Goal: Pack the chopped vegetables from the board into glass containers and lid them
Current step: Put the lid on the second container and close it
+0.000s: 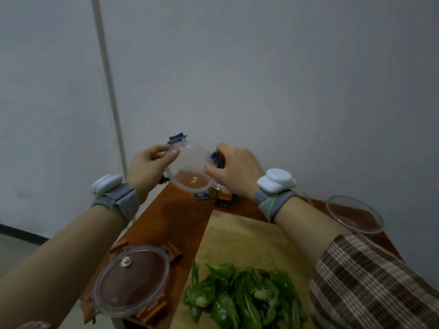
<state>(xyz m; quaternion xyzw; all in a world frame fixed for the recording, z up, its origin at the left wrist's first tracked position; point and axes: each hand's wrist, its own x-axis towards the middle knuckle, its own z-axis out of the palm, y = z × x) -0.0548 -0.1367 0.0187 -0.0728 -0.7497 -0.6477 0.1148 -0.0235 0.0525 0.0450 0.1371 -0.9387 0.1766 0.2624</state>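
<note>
Both hands hold a round clear lid with blue clips (190,167), tilted, above the table's far end. My left hand (149,167) pinches its left edge; my right hand (234,170) grips its right side at a blue clip. Just below it stands a glass container with green pieces inside (223,198), mostly hidden behind my right hand. Chopped green peppers (240,295) lie piled on the wooden board (242,238). A second round lid with orange clips (133,279) rests flat on the table at the near left. An empty glass bowl (355,214) sits at the right.
The red-brown table (175,222) is narrow, with its left edge close to the orange-clip lid. A grey wall stands right behind the far end. Both wrists wear grey bands with white sensor units.
</note>
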